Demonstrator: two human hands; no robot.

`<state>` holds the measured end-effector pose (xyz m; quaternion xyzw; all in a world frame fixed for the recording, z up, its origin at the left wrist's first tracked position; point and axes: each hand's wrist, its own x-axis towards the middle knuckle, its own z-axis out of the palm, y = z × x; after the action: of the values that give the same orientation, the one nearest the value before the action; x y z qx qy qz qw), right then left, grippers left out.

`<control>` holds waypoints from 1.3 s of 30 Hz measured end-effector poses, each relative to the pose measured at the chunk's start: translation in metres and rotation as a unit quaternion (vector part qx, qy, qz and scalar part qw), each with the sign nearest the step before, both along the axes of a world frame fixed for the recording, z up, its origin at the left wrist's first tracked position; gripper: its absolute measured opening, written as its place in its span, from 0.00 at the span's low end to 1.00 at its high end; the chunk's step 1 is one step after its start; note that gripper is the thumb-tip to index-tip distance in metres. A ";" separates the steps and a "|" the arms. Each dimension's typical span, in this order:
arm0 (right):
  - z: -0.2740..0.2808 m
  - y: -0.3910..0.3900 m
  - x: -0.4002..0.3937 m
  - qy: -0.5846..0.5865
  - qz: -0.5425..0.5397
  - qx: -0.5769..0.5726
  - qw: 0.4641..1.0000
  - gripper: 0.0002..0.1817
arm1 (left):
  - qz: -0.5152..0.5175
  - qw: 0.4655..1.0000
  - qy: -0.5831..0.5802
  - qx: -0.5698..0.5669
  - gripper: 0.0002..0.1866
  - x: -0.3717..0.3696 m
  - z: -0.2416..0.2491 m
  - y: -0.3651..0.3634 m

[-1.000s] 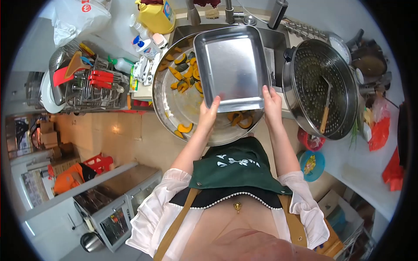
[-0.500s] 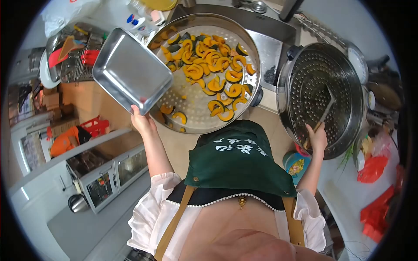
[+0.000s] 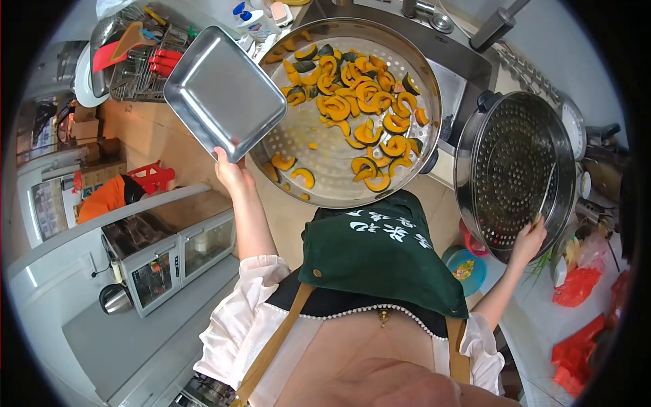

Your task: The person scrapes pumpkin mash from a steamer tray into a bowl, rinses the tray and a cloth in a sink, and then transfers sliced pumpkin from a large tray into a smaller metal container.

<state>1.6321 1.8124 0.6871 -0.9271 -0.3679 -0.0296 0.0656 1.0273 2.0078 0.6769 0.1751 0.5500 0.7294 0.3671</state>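
My left hand [image 3: 234, 176] grips the lower corner of a rectangular stainless steel tray [image 3: 224, 91], thumb on its inner side. The tray is tilted, has nothing in it, and overlaps the left edge of a large round perforated steamer pan [image 3: 291, 163]. Curved slices of green-skinned pumpkin [image 3: 366, 95] lie scattered in that pan, mostly toward its far right. Over a second perforated steamer pan [image 3: 515, 163], my right hand [image 3: 529, 241] is closed on a long, thin metal utensil [image 3: 549, 186] with a wood-coloured handle. The utensil's head is hard to make out edge-on.
A sink [image 3: 380, 34] lies behind the pumpkin pan. A dish rack [image 3: 146, 74] with red-handled tools stands at left. Below the right pan is a blue bucket [image 3: 468, 271]. Red plastic bags [image 3: 576, 292] lie at right, and a glass-doored cabinet [image 3: 169, 264] stands lower left.
The view has shifted, so the pans and tray sit further right. My right hand has swung the utensil toward the right pan's near right side, turning it edge-on. Both holds stay the same.
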 end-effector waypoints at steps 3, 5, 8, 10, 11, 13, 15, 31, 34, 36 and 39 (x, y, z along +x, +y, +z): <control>-0.020 0.002 0.008 -0.033 0.131 0.180 0.974 0.20 | 0.011 1.000 0.006 0.004 0.20 -0.014 -0.005 0.001; -0.012 0.008 -0.008 0.147 0.114 0.261 0.947 0.19 | 0.017 1.000 -0.003 -0.001 0.19 -0.022 -0.008 -0.002; 0.010 0.044 -0.052 0.455 0.062 0.367 0.809 0.19 | 0.021 0.999 -0.036 -0.011 0.17 -0.027 -0.014 0.002; 0.024 0.062 -0.079 0.557 0.061 0.282 0.779 0.19 | 0.023 0.998 -0.051 -0.024 0.17 -0.030 -0.019 0.002; 0.031 0.071 -0.099 0.574 0.069 0.249 0.777 0.20 | 0.022 0.998 -0.047 -0.026 0.17 -0.032 -0.019 0.002; 0.037 0.087 -0.132 0.630 0.091 0.169 0.753 0.20 | 0.025 0.999 -0.038 -0.025 0.17 -0.037 -0.020 0.005; 0.030 0.102 -0.163 0.675 0.117 0.130 0.717 0.20 | 0.018 0.998 -0.063 -0.021 0.16 -0.044 -0.026 0.017; 0.082 0.019 -0.418 0.817 -0.095 0.073 0.564 0.19 | -0.291 0.953 -0.081 -0.027 0.12 -0.065 -0.041 0.112; 0.081 0.021 -0.437 0.808 -0.117 0.081 0.571 0.15 | -0.287 0.954 -0.080 -0.025 0.12 -0.064 -0.037 0.112; 0.067 0.025 -0.443 0.801 -0.121 0.089 0.579 0.12 | -0.280 0.955 -0.090 -0.024 0.11 -0.064 -0.039 0.114; 0.052 0.031 -0.447 0.810 -0.138 0.104 0.560 0.13 | -0.269 0.957 -0.102 -0.027 0.11 -0.063 -0.041 0.113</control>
<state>1.1848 1.8430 0.7395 -0.5868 -0.0213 0.6874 0.4275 0.9638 2.1207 0.6358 0.2314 0.4618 0.6027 0.6082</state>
